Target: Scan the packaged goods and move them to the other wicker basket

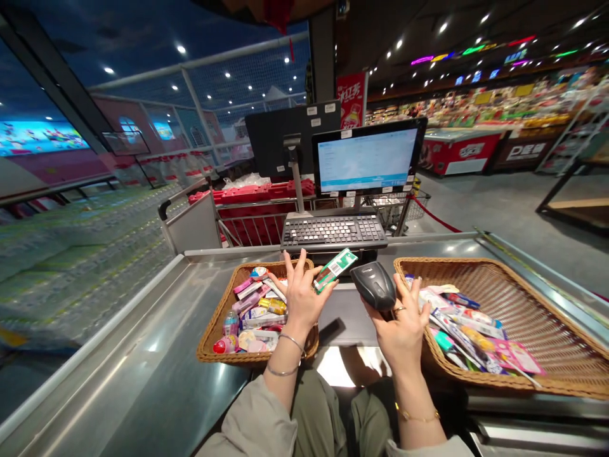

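My left hand (299, 295) pinches a small green and white pack (335, 268) between thumb and fingertips, its barcode side turned toward the scanner, the other fingers spread upward. My right hand (402, 327) grips a dark handheld barcode scanner (374, 285), its head pointing at the pack a few centimetres away. Both hands hover above the steel checkout counter (157, 374), between two wicker baskets. The left basket (215, 325) is packed with small snack packets and bottles. The right basket (533, 330) holds several flat packets along its left side.
A keyboard (333, 230) sits just beyond my hands, with a lit monitor (366, 158) above it and a second dark screen (280, 136) behind. Red crates in a wire cart (257, 212) stand behind the counter. Shop shelves fill the far right.
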